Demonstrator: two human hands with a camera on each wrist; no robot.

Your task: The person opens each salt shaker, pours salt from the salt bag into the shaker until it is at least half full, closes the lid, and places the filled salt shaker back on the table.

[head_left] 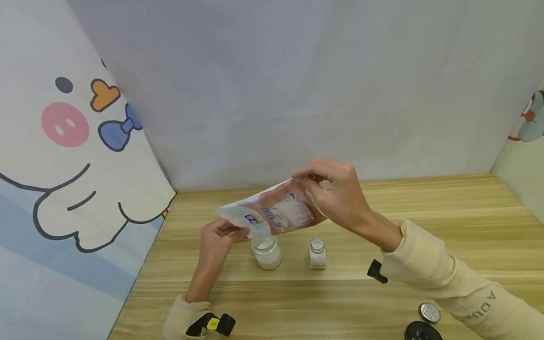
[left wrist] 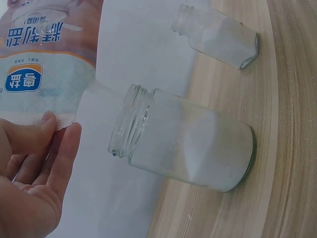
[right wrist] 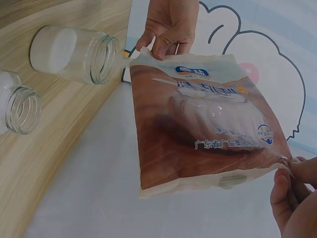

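Observation:
A brown and pale-blue bag of salt (head_left: 282, 210) is held tilted in the air between both hands. My left hand (head_left: 216, 243) pinches its lower, pale end between thumb and fingers. At the higher end, my right hand (head_left: 337, 193) pinches a corner. Under the low end stands a wide glass jar (head_left: 267, 257), upright, its mouth uncovered and white salt inside. A faint white stream runs from the bag's corner to the jar's mouth in the left wrist view. Beside it is a smaller glass bottle (head_left: 318, 257), uncapped, also with white salt in it.
On the wooden table (head_left: 340, 302), a perforated metal cap (head_left: 429, 312) and a black round lid (head_left: 422, 331) lie near the right sleeve. A grey-white backdrop (head_left: 323, 94) rises behind the table. A cartoon-printed sheet (head_left: 63, 189) hangs at the left.

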